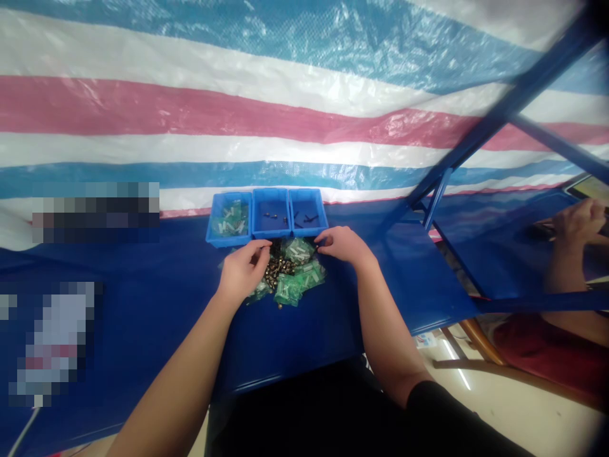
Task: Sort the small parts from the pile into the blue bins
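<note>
On the blue table lies a heap of small brass-coloured metal parts [278,270] mixed with clear-green plastic packets [289,289]. My left hand [243,270] is at the heap's left edge, thumb and forefinger pinched together; what sits between them is too small to name. At the heap's upper right, my right hand [345,245] also pinches, with a tiny dark piece at its fingertips. Behind the heap stand three blue bins side by side. Packets fill the left bin [209,238], a few small metal parts lie in the middle bin [270,233], and dark slim pieces in the right bin [311,231].
A striped plastic sheet [285,95] hangs behind the blue table [295,349]. Blue metal frame bars [457,136] rise at the right. Beyond them, another person's hands [578,222] are over a second blue surface. Pixelated items lie at the left, one with a white cable [23,431].
</note>
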`<state>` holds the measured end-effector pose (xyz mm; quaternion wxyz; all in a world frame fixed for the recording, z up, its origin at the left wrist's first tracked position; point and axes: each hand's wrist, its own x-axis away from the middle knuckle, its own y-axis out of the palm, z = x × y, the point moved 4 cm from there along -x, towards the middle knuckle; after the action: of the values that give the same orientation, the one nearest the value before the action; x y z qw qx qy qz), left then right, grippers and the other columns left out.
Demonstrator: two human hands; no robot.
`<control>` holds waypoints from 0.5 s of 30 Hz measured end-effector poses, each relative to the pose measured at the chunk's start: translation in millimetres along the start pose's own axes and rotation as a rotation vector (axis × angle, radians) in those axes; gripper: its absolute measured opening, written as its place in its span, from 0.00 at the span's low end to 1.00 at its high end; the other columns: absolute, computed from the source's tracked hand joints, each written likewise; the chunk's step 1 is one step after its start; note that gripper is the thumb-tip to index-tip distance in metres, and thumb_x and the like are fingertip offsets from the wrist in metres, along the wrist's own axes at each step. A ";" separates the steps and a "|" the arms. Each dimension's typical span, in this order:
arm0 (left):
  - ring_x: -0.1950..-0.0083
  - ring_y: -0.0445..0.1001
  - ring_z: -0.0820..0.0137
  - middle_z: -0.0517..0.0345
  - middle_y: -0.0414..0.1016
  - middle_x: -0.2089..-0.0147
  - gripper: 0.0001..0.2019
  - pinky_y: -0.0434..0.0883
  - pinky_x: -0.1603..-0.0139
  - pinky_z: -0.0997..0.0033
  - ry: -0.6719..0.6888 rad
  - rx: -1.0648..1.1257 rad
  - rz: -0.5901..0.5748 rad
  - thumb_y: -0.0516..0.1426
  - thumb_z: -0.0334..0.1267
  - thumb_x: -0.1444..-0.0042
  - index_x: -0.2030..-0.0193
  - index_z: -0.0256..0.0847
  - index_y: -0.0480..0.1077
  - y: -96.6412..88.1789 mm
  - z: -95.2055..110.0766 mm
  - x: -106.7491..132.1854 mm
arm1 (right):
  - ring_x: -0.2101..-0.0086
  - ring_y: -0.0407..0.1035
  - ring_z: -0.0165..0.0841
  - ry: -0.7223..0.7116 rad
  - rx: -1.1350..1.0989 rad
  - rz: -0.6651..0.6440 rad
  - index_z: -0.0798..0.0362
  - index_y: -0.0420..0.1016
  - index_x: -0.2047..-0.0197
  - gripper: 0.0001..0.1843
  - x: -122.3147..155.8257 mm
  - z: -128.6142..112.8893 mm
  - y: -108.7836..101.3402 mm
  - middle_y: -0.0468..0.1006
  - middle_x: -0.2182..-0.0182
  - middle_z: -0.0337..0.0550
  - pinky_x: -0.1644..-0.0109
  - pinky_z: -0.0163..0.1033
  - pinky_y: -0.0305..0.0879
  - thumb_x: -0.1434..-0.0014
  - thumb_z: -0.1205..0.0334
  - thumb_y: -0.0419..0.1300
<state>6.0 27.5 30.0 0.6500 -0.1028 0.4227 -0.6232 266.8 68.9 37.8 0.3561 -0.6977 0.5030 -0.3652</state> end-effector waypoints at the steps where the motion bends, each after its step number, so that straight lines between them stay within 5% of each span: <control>1: 0.71 0.72 0.75 0.62 0.75 0.70 0.12 0.67 0.66 0.77 0.001 -0.006 0.003 0.53 0.41 0.37 0.54 0.41 0.75 -0.1 0.0 0.0 | 0.65 0.75 0.34 0.002 0.003 0.001 0.43 0.82 0.57 0.13 0.0 -0.4 0.0 0.83 0.65 0.36 0.64 0.35 0.64 0.48 0.56 0.66; 15: 0.73 0.70 0.76 0.61 0.75 0.70 0.13 0.66 0.68 0.77 -0.006 -0.003 -0.016 0.53 0.43 0.37 0.53 0.41 0.75 0.1 -0.3 0.3 | 0.70 0.75 0.33 -0.096 -0.165 -0.041 0.46 0.83 0.59 0.13 -1.2 -0.3 9.0 0.82 0.69 0.38 0.66 0.34 0.66 0.50 0.65 0.66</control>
<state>5.8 27.4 29.6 0.6460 -0.1091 0.4207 -0.6276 262.3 67.8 30.0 0.3137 -0.7515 0.4995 -0.2957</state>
